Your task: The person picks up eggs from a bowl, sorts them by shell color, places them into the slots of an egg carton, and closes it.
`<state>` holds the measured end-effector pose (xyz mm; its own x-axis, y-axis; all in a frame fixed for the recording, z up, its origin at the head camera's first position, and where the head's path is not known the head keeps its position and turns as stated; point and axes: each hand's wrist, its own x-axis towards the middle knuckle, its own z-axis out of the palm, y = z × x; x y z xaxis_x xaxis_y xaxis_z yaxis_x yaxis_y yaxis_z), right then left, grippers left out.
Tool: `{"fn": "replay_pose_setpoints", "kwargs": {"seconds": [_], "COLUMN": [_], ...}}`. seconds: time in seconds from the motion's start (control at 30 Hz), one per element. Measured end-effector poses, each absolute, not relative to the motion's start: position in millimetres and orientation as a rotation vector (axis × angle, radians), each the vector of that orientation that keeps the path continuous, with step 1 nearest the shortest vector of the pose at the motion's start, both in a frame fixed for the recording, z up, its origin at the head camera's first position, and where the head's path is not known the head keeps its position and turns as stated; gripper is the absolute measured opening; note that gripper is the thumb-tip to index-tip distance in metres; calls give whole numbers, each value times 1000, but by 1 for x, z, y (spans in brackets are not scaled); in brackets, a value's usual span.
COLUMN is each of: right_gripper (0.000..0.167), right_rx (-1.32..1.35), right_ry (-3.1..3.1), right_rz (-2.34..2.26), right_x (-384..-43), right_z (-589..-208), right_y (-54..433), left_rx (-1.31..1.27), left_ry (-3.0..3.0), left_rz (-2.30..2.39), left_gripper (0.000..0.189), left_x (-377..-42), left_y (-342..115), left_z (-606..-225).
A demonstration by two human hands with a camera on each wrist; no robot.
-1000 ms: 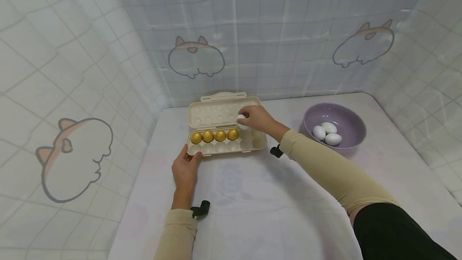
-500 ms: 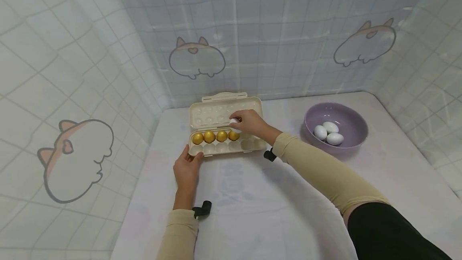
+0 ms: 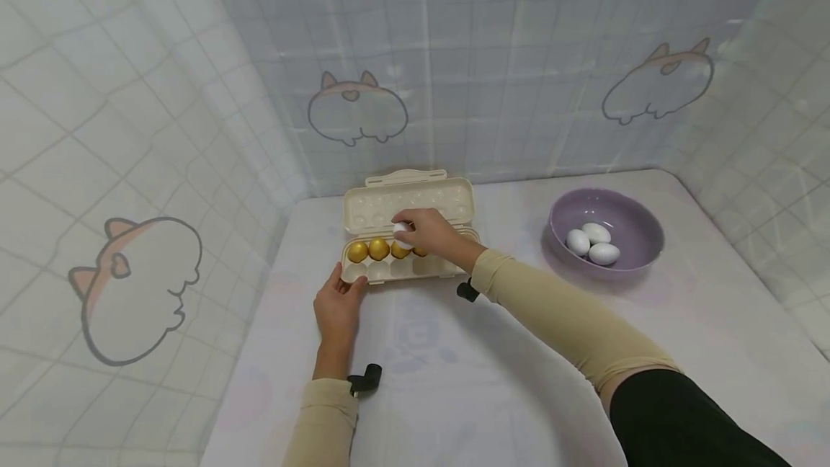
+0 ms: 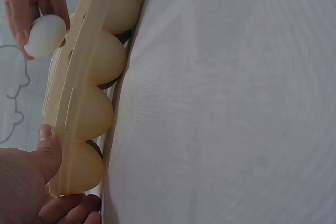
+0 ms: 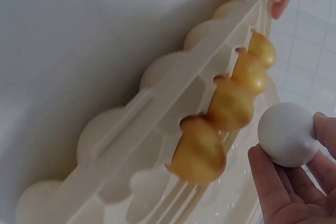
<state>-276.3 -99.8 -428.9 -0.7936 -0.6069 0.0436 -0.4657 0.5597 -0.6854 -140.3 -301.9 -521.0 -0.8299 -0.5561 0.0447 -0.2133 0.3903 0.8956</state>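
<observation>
A cream egg carton point(image 3: 454, 202) lies with its lid folded back on the white-covered table. Several golden eggs point(image 3: 357, 251) sit along its back row, starting from the left end. My left hand point(image 3: 337, 314) grips the carton's front left corner; in the left wrist view the thumb is on the rim and the fingers curl beneath. Between the thumb and fingers of my right hand point(image 3: 433, 233) is a white egg point(image 5: 287, 134), held above the golden ones. From the head, that hand partly covers the two golden eggs farther right.
A purple bowl point(image 3: 638, 236) with three white eggs point(image 3: 604, 254) stands at the table's right. Tiled-pattern curtains with cartoon animals point(image 3: 358, 114) rise behind and on both sides. Both wrists carry small black cameras point(image 3: 367, 379).
My right hand has moved left along the carton, carrying the white egg from right of the golden eggs to above them. My left hand keeps its grip on the corner.
</observation>
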Motion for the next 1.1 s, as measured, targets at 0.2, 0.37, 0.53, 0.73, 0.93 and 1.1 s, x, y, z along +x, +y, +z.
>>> {"fn": "replay_pose_setpoints", "kwargs": {"seconds": [0.2,0.37,0.53,0.73,0.93,1.1], "right_gripper": [39,38,34,34,37,31], "right_rx": [-956,-983,-1026,-1067,-1100,-1133], "right_ry": [2592,2590,2606,2607,2618,2638], "right_rz": [-1047,-1021,-990,-974,-895,-878], "right_x": [-273,-267,-261,-256,-248,-242], "right_z": [-436,-442,-446,-449,-454,-462], "right_y": [-118,-132,-143,-156,-167,-177], "left_rx": [651,628,624,602,589,590], "left_ry": [-2311,-2303,-2303,-2305,-2294,-2273], "left_rz": [-1411,-1448,-1439,-1400,-1402,-1381], "left_gripper": [76,76,75,74,73,69], "left_x": [-139,-137,-135,-136,-138,-138], "left_y": [-302,-299,-298,-300,-302,-302], "left_z": [-520,-519,-520,-522,-524,-524]}}
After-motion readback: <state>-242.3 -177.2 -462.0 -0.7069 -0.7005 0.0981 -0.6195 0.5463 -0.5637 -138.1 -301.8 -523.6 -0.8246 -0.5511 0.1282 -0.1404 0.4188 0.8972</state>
